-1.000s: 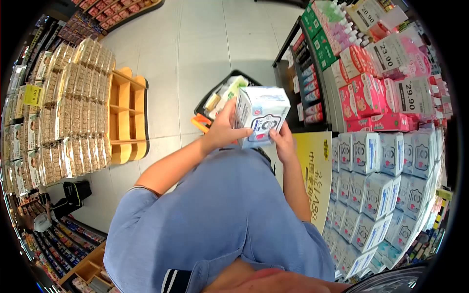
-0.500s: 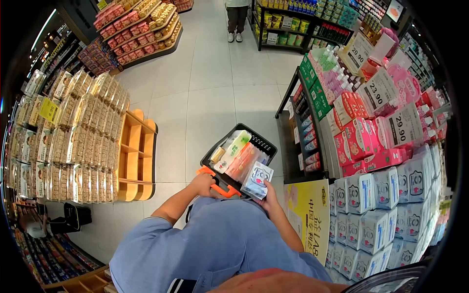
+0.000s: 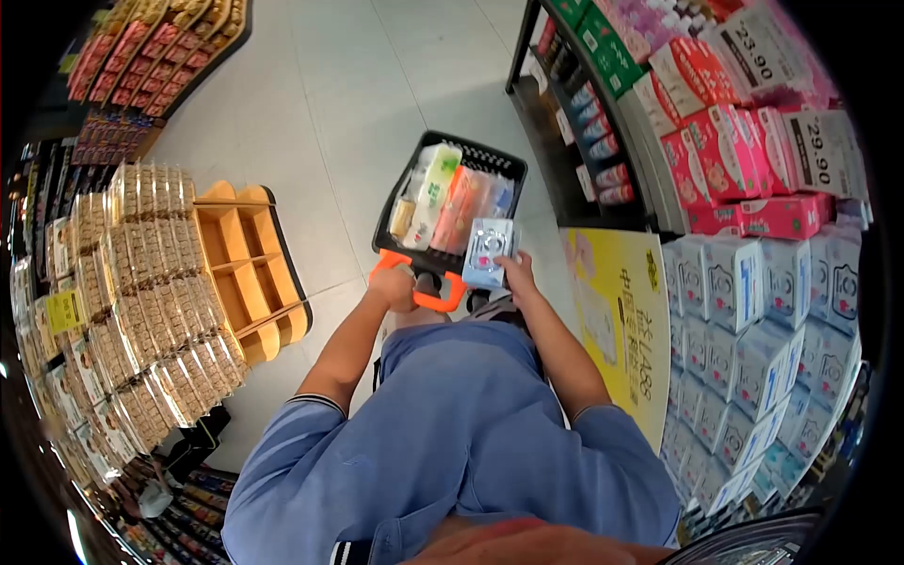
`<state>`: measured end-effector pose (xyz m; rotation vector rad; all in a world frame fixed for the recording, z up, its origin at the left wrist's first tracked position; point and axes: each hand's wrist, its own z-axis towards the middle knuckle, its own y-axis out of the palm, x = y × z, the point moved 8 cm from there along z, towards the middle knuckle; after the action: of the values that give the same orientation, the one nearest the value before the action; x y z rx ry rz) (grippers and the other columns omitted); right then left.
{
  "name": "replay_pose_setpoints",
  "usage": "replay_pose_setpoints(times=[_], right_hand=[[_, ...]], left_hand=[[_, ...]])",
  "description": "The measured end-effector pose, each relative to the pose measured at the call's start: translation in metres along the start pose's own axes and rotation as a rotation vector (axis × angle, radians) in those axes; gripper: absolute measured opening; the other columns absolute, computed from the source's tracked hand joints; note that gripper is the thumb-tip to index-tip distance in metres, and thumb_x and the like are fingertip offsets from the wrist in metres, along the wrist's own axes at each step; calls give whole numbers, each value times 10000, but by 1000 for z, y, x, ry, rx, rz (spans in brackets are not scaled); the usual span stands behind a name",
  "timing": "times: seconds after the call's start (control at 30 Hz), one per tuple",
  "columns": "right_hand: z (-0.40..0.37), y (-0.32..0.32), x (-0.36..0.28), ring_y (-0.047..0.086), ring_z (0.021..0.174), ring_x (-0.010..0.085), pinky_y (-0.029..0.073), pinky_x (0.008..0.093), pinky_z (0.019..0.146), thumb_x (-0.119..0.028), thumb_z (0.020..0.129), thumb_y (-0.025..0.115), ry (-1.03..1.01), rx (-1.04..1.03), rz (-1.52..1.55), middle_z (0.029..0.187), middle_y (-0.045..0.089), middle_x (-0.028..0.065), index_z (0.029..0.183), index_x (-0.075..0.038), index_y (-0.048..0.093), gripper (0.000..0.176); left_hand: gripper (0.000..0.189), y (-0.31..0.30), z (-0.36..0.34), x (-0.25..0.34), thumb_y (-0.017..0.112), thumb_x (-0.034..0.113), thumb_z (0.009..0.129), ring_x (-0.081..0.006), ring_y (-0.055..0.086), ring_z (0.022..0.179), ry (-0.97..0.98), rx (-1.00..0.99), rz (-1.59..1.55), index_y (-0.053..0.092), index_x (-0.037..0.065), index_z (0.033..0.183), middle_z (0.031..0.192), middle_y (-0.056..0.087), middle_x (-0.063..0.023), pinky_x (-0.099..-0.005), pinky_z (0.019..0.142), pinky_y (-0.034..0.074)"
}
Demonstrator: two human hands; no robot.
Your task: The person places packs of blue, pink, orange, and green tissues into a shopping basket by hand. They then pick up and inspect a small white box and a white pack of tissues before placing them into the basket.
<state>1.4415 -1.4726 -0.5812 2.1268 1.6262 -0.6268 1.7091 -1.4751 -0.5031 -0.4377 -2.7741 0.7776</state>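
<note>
My left hand (image 3: 394,285) is closed around the orange handle (image 3: 452,296) of a black shopping basket (image 3: 381,224). A pale blue-and-white soft pack (image 3: 487,259) with a dark outline drawing is in my right hand (image 3: 517,274), gripped at its right edge. The pack hangs over the basket's near right corner and hides part of it. Inside the basket lie a white-and-green pack (image 3: 435,185), an orange-pink pack (image 3: 459,209) in clear wrap and a small tan item (image 3: 403,217).
Matching blue-and-white packs (image 3: 744,282) are stacked at right behind a yellow sign (image 3: 617,330). Pink boxes (image 3: 706,155) and price cards stand beyond. On the left are clear food packs (image 3: 151,292) and a wooden shelf unit (image 3: 250,254). Tiled floor (image 3: 348,104) runs ahead.
The view has turned and tilted downward, so the far person has left the frame. The basket appears higher in view. Both hands keep their holds, and the blue-and-white pack sits more upright.
</note>
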Motion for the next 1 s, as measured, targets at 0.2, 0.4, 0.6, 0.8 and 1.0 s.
replay_pose_setpoints(times=[0.2,0.4,0.6,0.8,1.0], right_hand=[[51,30,-30,542,1176,349,436,379,989,-328,665,807,-96,202,-452,1306,497,262,1429,34,214,1033],[93,54,-18,527,1180,395,440,427,1002,-373,645,821,38,348,-732,1312,472,261,1430,-10,248,1038],[108,65,37,487,1219,384,445,437,1006,-328,755,698,180,278,-1001,1331,464,212,1409,-44,339,798],[107,45,45,531,1174,379,452,419,992,-337,775,652,-9,215,-1016,1303,508,226,1235,-20,549,568],[44,51,-52,662,947,328,518,386,820,-342,805,678,-306,296,-661,980,689,176,1056,-8,642,419]], left_hand=[[368,2,3,2,615,449,734,-279,676,883,27,-116,-33,727,131,883,906,708,-97,-402,757,538],[365,6,5,1,605,452,737,-279,670,860,25,-134,-59,705,119,847,864,702,-92,-405,743,530],[320,-8,19,4,619,413,723,-297,675,773,41,-68,-160,700,112,799,800,698,-98,-401,668,536],[307,-39,40,7,618,337,679,-309,679,776,93,111,-297,719,86,825,820,696,-138,-423,675,535],[297,-81,69,14,634,334,681,-306,675,789,150,325,-414,713,84,820,813,695,-135,-419,687,531]])
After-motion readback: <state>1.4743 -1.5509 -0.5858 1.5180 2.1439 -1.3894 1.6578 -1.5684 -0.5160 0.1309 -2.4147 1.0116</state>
